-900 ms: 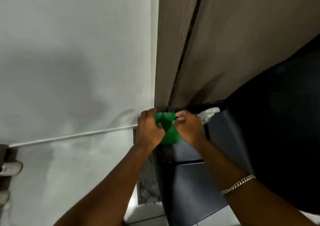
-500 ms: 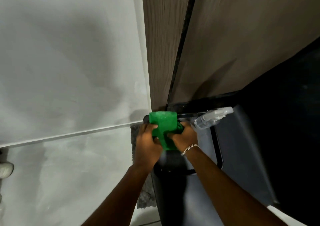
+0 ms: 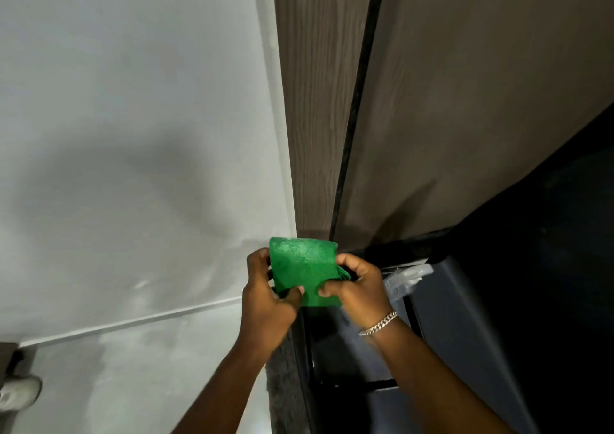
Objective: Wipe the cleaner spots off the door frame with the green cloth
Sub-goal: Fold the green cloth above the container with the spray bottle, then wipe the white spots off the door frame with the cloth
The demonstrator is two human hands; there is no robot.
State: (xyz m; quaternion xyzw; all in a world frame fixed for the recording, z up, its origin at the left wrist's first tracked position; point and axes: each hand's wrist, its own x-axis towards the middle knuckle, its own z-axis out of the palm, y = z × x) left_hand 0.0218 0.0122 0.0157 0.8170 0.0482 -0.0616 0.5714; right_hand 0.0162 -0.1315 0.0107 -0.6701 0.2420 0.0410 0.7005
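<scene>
A folded green cloth [image 3: 304,267] is held between both hands in front of the foot of the brown wood-grain door frame [image 3: 314,101]. My left hand [image 3: 265,292] grips its left edge, thumb on the front. My right hand [image 3: 357,285], with a chain bracelet on the wrist, pinches its right and lower edge. The cloth covers the very bottom of the frame. No cleaner spots are visible on the frame from here.
A clear spray bottle [image 3: 407,275] lies on a dark grey bin-like object [image 3: 465,334] right of my right hand. The brown door [image 3: 481,84] stands beside a black gap. White wall [image 3: 133,134] lies to the left, a white shoe [image 3: 18,397] at the far lower left.
The cloth has been spread into a wider flat fold between my hands and lifted slightly. My view has shifted, so the hands now sit lower in the picture.
</scene>
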